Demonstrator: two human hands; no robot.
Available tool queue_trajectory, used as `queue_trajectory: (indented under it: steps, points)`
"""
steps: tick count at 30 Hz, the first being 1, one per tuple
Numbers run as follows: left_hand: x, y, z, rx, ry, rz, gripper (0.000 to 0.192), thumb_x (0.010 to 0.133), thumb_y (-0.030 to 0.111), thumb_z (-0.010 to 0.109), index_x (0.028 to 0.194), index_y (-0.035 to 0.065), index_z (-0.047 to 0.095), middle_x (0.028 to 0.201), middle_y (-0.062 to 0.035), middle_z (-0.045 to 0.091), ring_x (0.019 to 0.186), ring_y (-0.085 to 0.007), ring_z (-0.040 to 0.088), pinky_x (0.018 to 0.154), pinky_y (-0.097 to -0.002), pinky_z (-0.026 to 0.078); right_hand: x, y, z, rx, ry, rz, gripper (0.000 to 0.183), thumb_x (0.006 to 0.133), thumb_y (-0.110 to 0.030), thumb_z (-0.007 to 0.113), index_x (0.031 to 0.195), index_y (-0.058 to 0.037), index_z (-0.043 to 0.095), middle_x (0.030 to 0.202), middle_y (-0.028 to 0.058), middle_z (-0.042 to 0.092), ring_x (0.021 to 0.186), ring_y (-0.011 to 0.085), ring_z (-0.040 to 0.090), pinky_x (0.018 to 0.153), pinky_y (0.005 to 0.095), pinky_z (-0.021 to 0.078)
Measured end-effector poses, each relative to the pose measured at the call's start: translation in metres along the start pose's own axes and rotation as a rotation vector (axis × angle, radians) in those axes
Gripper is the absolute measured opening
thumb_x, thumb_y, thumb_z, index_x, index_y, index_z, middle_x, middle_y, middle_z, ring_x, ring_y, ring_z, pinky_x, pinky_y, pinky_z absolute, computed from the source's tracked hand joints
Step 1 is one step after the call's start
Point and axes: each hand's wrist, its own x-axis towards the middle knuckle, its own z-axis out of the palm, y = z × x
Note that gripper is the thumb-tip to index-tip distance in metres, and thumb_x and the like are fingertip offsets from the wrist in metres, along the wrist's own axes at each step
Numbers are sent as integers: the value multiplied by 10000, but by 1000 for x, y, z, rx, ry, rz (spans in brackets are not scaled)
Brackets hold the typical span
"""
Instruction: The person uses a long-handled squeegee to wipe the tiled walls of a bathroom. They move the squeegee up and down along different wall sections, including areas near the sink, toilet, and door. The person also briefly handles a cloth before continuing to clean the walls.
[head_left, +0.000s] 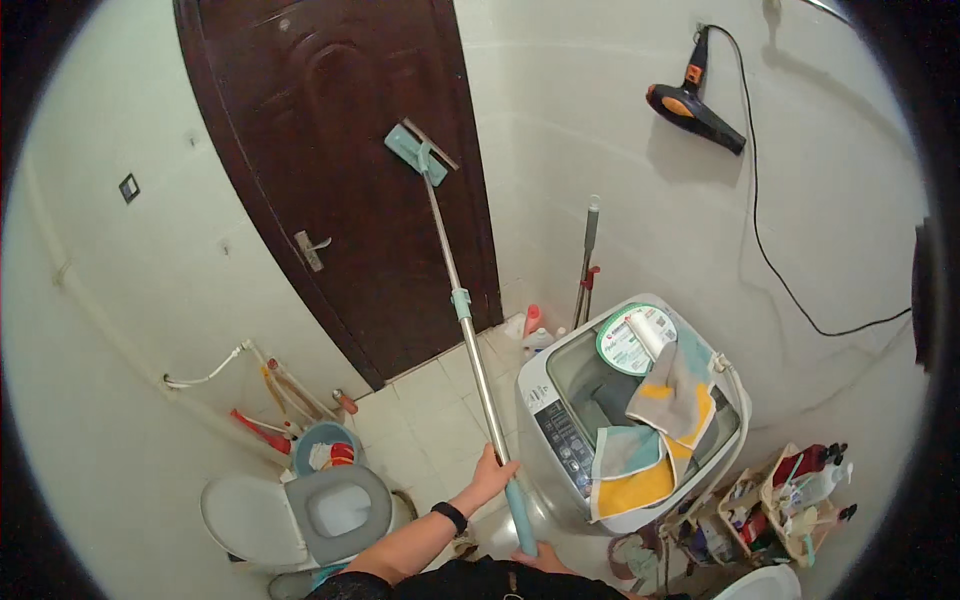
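My left hand, with a dark band at the wrist, grips a telescopic metal pole just above its light-blue handle sleeve. Lower down, my right hand is closed around the end of that sleeve, partly hidden by my dark shirt. The pole reaches up and away to a pale-blue cleaning head with a squeegee blade, which appears against the upper part of a dark brown door. Whether the blade touches the door I cannot tell. A light-blue collar joins the pole's sections.
Right of the pole stands a washing machine with cloths draped over it. A toilet and a blue bucket are at left. A hair dryer hangs on the right wall, above a corner shelf with bottles.
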Motion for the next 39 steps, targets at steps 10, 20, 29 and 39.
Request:
queue_trajectory:
  steps: [10, 20, 29, 39]
  points:
    - [2, 17, -23, -137, -129, -1, 302, 837, 98, 635, 1002, -7, 405, 824, -114, 577, 673, -201, 650, 590, -328, 536, -19, -42, 44, 35, 256, -17, 292, 827, -302, 704, 871, -30, 606, 669, 48, 602, 572, 131, 574, 548, 298, 471]
    - [32, -5, -85, -7, -114, 48, 319, 813, 132, 660, 966, 1, 414, 776, -104, 571, 643, -196, 629, 587, -331, 524, 14, -126, 89, 157, 88, 134, 246, 874, -262, 640, 872, -35, 547, 640, 41, 559, 517, 137, 530, 478, 287, 421]
    - [-61, -84, -98, -280, -217, -175, 348, 842, 41, 651, 1086, -4, 407, 905, -113, 586, 744, -204, 657, 660, -341, 559, -38, -45, 137, -341, 205, 71, 368, 837, -353, 671, 982, -26, 584, 754, 134, 628, 703, 275, 629, 663, 397, 495]
    - [-65, -24, -126, -488, -124, -167, 166, 858, 41, 604, 902, 30, 444, 806, -96, 616, 778, -228, 684, 677, -340, 544, -18, -86, 80, -410, 240, -80, 299, 829, -263, 706, 940, -19, 574, 682, 100, 589, 644, 160, 594, 601, 344, 479]
